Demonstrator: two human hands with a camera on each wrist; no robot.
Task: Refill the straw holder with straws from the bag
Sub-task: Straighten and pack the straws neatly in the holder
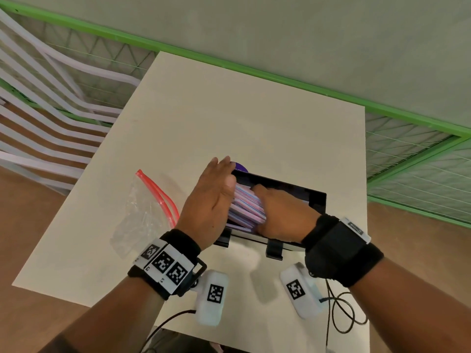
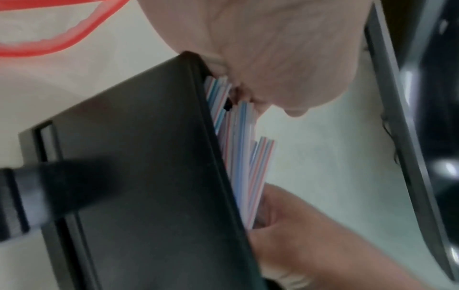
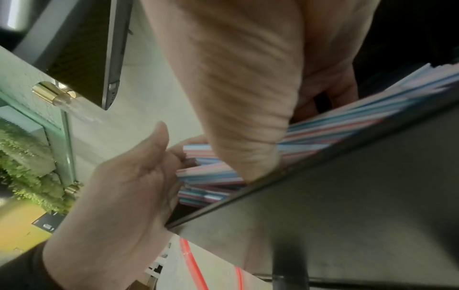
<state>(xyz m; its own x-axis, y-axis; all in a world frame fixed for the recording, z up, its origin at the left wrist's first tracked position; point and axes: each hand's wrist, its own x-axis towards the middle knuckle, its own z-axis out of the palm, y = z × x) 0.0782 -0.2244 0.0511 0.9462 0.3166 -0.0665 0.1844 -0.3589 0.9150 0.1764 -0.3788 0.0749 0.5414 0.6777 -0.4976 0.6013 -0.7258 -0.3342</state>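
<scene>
A black straw holder (image 1: 314,200) stands open on the white table (image 1: 229,118). Inside it lies a bundle of pink, blue and white striped straws (image 1: 244,207). My left hand (image 1: 211,197) has straight fingers and presses its palm flat against the left ends of the straws (image 3: 213,172). My right hand (image 1: 283,212) lies over the bundle inside the holder, with fingers and thumb wrapped round it. The left wrist view shows the straws (image 2: 246,157) rising past the holder's dark wall (image 2: 136,157). The clear zip bag (image 1: 142,207) with a red seal lies left of the holder and looks empty.
A purple round object (image 1: 240,166) peeks out behind the holder. A white slatted chair (image 1: 51,103) stands off the table's left edge, and a green mesh fence (image 1: 407,159) runs along the far and right sides. Black cables (image 1: 341,312) hang at the near right edge.
</scene>
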